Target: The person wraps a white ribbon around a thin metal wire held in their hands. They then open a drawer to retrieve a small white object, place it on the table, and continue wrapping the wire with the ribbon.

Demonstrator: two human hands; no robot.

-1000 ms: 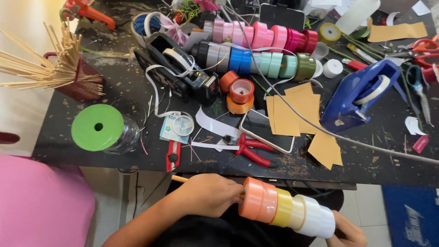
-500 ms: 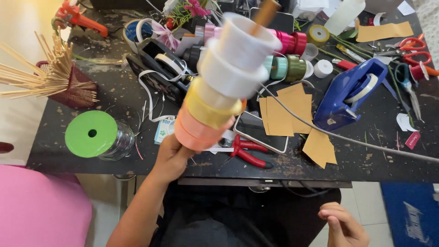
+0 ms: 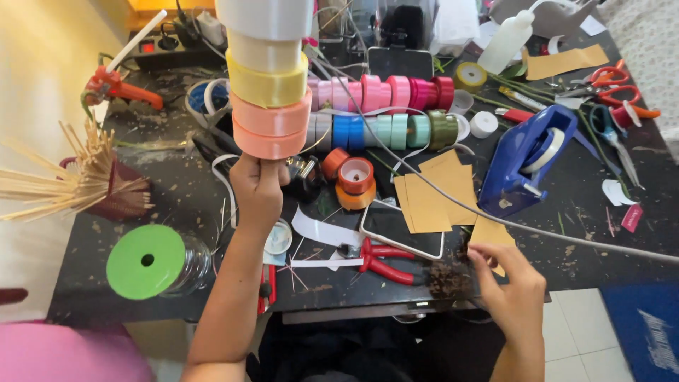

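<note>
- Left hand (image 3: 259, 189): closed in a fist under a stack of ribbon rolls (image 3: 269, 85), gripping its base and holding it upright above the black table (image 3: 601, 233). Rolls run peach at the bottom, then yellow, cream and white; the top is cut off by the frame edge.
- Right hand (image 3: 508, 283): at the near table edge, fingers loosely bent and part open, fingertips touching a tan paper piece (image 3: 489, 233); a firm grip cannot be confirmed.
- Surroundings: two rows of ribbon spools (image 3: 385, 113) lie behind the raised stack, partly hidden by it. An orange tape roll (image 3: 355, 182) sits just beside the left hand.
- Red-handled pliers (image 3: 385, 260) lie between the hands.
- A blue tape dispenser (image 3: 527, 159) stands beyond the right hand; a grey cable (image 3: 566, 239) crosses the table between them.
- A green-lidded jar (image 3: 152, 262) and skewer bundle (image 3: 56, 185) stand at the left.
</note>
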